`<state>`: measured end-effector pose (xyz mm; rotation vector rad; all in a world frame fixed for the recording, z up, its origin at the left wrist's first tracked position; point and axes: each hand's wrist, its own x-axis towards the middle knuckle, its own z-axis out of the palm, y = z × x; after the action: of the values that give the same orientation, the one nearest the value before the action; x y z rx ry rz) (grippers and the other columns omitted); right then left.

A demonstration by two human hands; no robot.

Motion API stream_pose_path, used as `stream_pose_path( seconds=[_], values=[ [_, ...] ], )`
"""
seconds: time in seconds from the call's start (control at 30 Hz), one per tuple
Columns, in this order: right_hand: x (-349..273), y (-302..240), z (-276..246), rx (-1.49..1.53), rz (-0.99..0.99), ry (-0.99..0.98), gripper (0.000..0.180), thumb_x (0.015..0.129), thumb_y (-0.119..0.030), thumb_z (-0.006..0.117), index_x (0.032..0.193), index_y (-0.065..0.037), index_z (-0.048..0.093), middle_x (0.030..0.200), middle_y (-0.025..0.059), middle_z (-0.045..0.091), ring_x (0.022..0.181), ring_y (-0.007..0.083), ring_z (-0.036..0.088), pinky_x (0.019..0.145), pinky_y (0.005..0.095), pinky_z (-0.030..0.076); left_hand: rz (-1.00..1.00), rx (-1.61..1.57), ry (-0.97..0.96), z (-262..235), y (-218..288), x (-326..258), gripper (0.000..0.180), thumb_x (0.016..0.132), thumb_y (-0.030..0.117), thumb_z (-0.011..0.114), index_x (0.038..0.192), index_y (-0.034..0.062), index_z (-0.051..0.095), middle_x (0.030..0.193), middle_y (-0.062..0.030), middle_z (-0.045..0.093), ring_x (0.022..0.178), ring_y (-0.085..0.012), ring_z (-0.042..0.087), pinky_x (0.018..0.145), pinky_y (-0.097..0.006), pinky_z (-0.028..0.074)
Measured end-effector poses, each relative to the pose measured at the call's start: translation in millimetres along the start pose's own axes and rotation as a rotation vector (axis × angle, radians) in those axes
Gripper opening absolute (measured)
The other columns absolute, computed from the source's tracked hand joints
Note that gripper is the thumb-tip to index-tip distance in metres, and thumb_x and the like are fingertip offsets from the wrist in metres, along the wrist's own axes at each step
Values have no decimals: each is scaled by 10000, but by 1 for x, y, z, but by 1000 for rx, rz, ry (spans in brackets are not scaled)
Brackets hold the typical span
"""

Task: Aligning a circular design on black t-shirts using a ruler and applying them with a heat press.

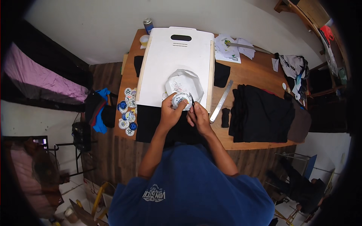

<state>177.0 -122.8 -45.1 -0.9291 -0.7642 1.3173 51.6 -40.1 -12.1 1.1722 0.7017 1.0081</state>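
The white round printed disc (181, 102), thin like paper or a fabric patch, sits raised in the left hand (170, 116), whose grip pinches its face and edge with the thumb on top. The right hand (201, 119) has its grip closed around a small dark, slim, scissors-like tool (192, 99); the fingers hide its handles, so I cannot tell how far its blades are parted.

The relation that counts: the tool lies at the disc's 3 o'clock, right by its rim or touching it, with its long axis running toward 11 to 12 o'clock, roughly along that side of the edge. The left hand comes in from the disc's 7 o'clock, the right from about 4; both are close.

Just beyond, toward 12 o'clock, stands a white thin-walled, faceted bowl-like container (197, 80) on a large white flat board with an oval black slot (154, 71). The board's near edge passes by the hands, with black cloth (149, 122) toward 6.

Elbow room looks best toward 11 and 1, over the board's bare surface. At 3, a silver metal ruler (221, 101) and folded black fabric (260, 115) occupy the brown wooden bench (260, 71); at 9, round blue-and-white discs (129, 113) line its edge.
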Motion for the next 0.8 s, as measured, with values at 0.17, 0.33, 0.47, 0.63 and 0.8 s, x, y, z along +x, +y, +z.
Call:
stream_pose_path(
  seconds=[0.17, 0.33, 0.47, 0.63, 0.8],
  values=[
    [0, 0, 3, 10, 6, 8, 420, 1148, -433, 362, 953, -78, 473, 644, -17, 344, 493, 93, 296, 458, 251, 332, 5, 16, -15, -3, 1, 1, 68, 969, 37, 687, 1009, -18, 690, 898, -26, 717, 812, -67, 648, 711, -239, 524],
    [2, -1, 3, 19, -98, 26, 410, 1152, -421, 357, 943, -86, 468, 620, -18, 333, 485, 92, 296, 457, 246, 328, -81, 37, -67, -3, 0, 7, 72, 966, 39, 690, 1005, -21, 694, 900, -28, 720, 815, -70, 649, 720, -242, 526],
    [4, -1, 0, -21, -21, 65, 401, 1155, -410, 353, 940, -90, 463, 613, -20, 332, 481, 95, 304, 457, 243, 323, -23, 28, -49, -1, -1, 12, 76, 963, 42, 692, 1004, -22, 698, 899, -31, 720, 819, -71, 650, 722, -240, 525],
    [2, -3, -7, 43, -84, 13, 400, 1153, -412, 359, 942, -89, 466, 612, -20, 329, 479, 102, 309, 457, 246, 316, -111, 35, -99, -1, -3, 13, 90, 965, 56, 694, 1012, -20, 703, 888, -25, 712, 811, -71, 642, 717, -244, 520],
    [2, -4, -8, 0, 13, 27, 405, 1150, -420, 364, 944, -86, 464, 613, -15, 329, 478, 104, 309, 454, 252, 316, -12, 30, -90, -2, -9, 15, 99, 964, 66, 697, 1013, -20, 703, 888, -23, 708, 808, -72, 637, 716, -247, 519]
  ],
)
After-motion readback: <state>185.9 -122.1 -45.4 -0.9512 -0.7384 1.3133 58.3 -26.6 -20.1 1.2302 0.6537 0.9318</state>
